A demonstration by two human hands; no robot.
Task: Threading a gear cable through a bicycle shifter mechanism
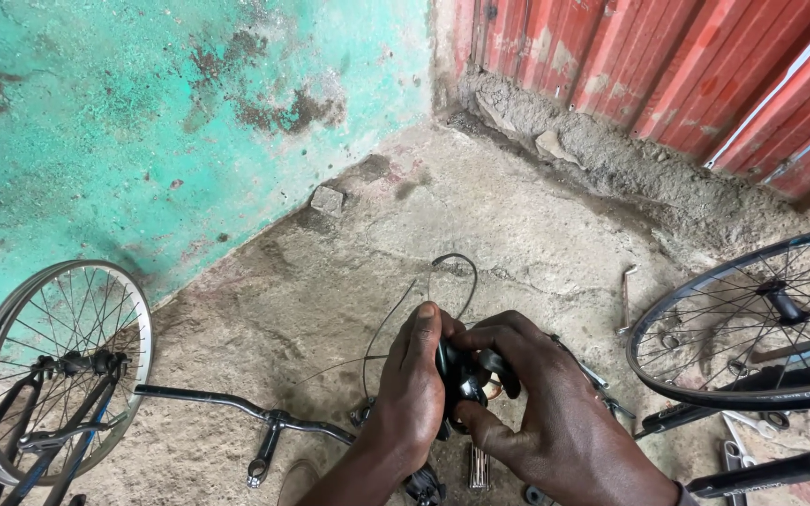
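Far out to the left of the fingers, a small silver wheel (pixel 53 370) with spokes stands tilted by the green wall (pixel 171 122), still fitted in a dark fork. From it a black handlebar (pixel 236 412) runs along the concrete floor (pixel 517 215) toward the wrists, ending just below and left of the left hand.

The left hand (pixel 414 394) is closed around the left side of a small black bike part (pixel 463 379), thumb pointing up along its top and the other fingers wrapped out of sight behind it. A thin cable (pixel 396 319) loops up from above the thumb, curls over and comes back down toward the part; whether it joins the part cannot be told.

The right hand (pixel 541 412) grips the same part from the right, its fingers (pixel 494 342) curled over the top and its thumb pressed against the lower edge. So the part sits squeezed between both hands, above the floor, with a bit of orange showing under the right fingers.

Right of the fingers, a spanner (pixel 626 298) lies on the floor, well apart. Farther right, a large black-rimmed wheel (pixel 752 319) leans in from the edge, near the red metal sheeting (pixel 705 75), with a few more tools below it.
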